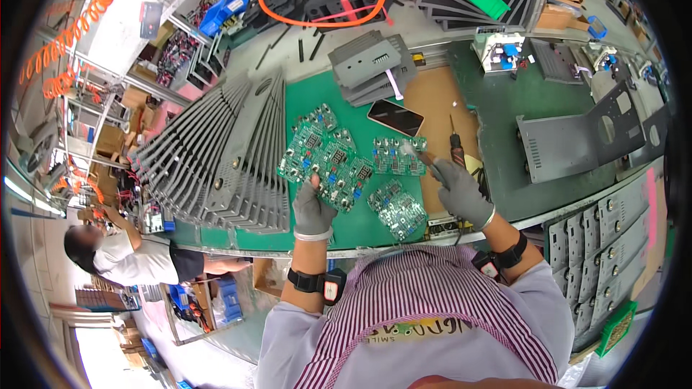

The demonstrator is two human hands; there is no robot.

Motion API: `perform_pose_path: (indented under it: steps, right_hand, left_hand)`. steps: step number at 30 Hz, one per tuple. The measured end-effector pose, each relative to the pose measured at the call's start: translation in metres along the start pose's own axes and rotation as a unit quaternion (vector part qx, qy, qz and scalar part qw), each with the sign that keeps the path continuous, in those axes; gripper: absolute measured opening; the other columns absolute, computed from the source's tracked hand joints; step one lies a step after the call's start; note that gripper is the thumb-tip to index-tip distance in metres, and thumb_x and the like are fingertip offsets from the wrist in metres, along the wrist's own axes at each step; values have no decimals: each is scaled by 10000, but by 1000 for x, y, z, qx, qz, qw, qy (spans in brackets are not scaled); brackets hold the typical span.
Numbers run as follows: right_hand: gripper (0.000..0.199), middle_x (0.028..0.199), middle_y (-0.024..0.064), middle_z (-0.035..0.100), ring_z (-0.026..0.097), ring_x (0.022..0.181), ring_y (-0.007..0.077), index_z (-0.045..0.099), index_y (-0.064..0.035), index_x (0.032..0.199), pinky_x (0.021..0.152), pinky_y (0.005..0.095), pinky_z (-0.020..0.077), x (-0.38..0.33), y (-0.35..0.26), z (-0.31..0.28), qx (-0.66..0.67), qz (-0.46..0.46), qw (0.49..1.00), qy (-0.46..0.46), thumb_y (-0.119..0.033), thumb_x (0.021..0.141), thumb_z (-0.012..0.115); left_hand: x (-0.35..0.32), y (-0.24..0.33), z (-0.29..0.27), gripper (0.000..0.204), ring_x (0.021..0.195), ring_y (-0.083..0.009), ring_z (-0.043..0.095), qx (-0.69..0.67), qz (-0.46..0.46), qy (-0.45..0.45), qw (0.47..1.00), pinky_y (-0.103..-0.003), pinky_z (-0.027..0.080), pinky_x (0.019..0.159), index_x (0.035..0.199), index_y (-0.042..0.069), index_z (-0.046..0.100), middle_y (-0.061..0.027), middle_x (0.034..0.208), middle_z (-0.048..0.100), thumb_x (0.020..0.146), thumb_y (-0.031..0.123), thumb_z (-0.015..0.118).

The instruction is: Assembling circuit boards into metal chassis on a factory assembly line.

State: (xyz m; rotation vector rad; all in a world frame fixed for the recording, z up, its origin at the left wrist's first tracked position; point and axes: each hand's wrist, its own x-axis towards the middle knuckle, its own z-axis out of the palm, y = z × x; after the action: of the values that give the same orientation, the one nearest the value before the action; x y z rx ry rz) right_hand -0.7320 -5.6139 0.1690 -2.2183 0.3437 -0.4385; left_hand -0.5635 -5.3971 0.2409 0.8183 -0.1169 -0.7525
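Left hand (313, 209) pinches the circuit board (333, 162) ahead of it; right hand (460, 191), grip unclear.

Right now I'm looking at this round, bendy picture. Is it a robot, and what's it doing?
No robot here! A person is working with a grey-gloved left hand and right hand. The camera sits on that person's head, looking down through a very wide lens, which makes straight things look curved. The left hand holds a green circuit board by its near edge. The right hand's fingers reach close to a smaller board; I can't tell if they touch. Nearby are a dark phone, a screwdriver and fanned-out grey metal panels.
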Motion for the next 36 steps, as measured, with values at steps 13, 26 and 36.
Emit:
perform_pose_path:
  steps: [13, 26, 36]
  right_hand:
    - [431, 993, 133, 459, 507, 948, 304, 416, -64, 1205, 631, 341, 499, 2, -107, 19, -291, -99, 949, -67, -104, 784, 500]
    - [477, 1044, 130, 445, 486, 977, 311, 394, -106, 1266, 663, 359, 501, -6, -141, 42, -298, -127, 940, -107, -148, 805, 510]
    - [474, 1257, 220, 368, 346, 1225, 400, 343, -84, 1291, 720, 409, 522, 1, -140, 40, -330, -73, 940, -52, -131, 835, 462]
  left_hand:
    - [-30, 5, -55, 196, 819, -318, 584, 565, 391, 45, 725, -362, 473, 705, 857, 1, 585, -132, 917, 634, 696, 55, 685]
    - [-45, 28, -43, 126, 735, -226, 641, 619, 464, 58, 631, -301, 493, 627, 913, 4, 603, -85, 841, 670, 789, 28, 608]
    - [-54, 36, -61, 178, 675, -240, 637, 645, 506, 68, 569, -305, 487, 597, 906, 13, 600, -103, 811, 661, 731, -15, 619]
